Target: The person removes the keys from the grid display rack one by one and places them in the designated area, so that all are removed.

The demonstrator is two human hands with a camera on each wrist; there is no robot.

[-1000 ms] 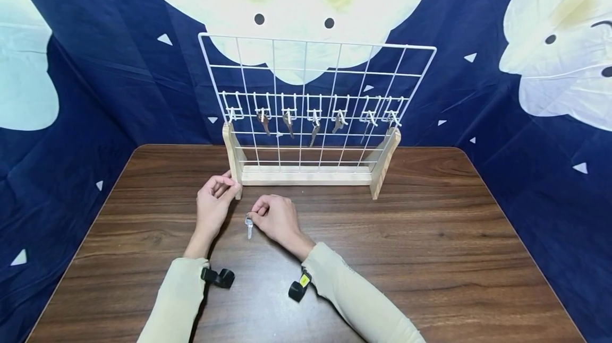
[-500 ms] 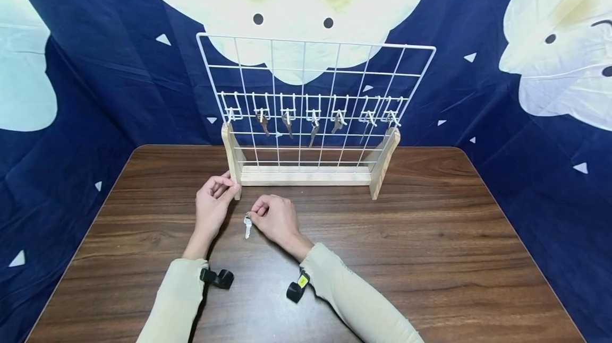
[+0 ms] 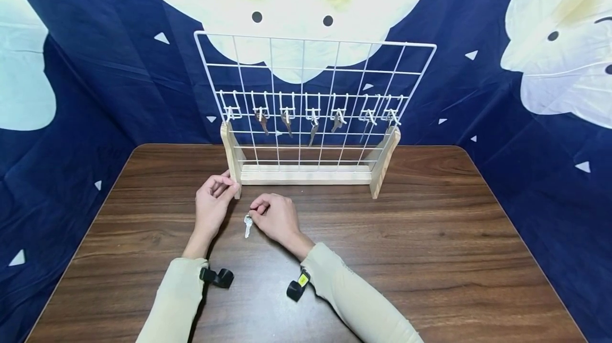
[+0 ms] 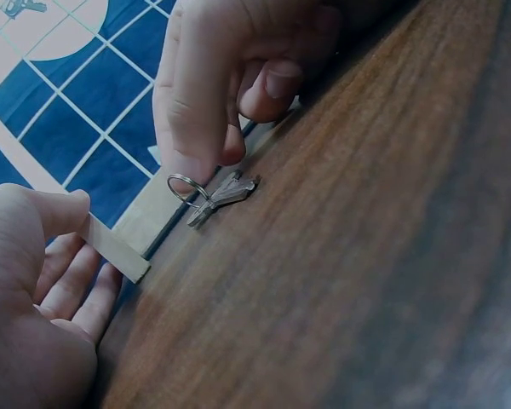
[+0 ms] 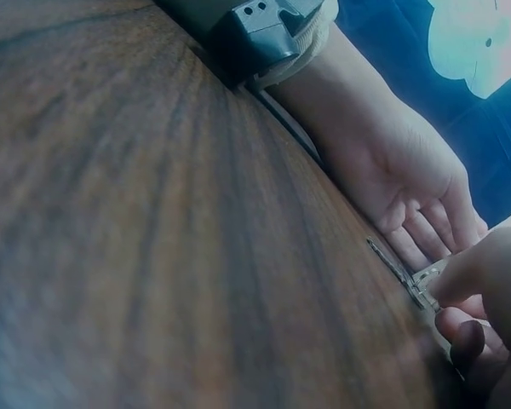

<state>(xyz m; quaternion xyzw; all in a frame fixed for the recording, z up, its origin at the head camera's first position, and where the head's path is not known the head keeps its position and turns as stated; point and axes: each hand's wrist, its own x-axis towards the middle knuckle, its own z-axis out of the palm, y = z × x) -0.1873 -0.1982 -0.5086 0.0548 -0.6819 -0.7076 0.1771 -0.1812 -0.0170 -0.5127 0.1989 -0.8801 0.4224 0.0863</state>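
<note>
In the head view my left hand [image 3: 212, 202] grips the lower front of the left wooden leg [image 3: 231, 152] of a white wire grid stand. The left wrist view shows its thumb in front of the wood and its fingers behind. My right hand [image 3: 277, 215] pinches a metal key ring [image 4: 187, 189] between thumb and fingers, just right of that leg. Silvery keys [image 3: 247, 227] hang from the ring, low over the table; whether they touch it I cannot tell. In the right wrist view the keys [image 5: 396, 271] are partly hidden by the fingers.
The wire grid [image 3: 303, 40] leans back above a pale wooden crossbar [image 3: 306, 177]. Several white hooks [image 3: 230, 113] line it, and keys [image 3: 337, 121] hang on many of them; the leftmost hook bears none. Dark blue cloth [image 3: 119, 67] with clouds surrounds the brown table [image 3: 430, 258].
Both hands stay almost where they were, the left on the leg and the right on the key ring. The dangling keys have shifted very slightly left.
</note>
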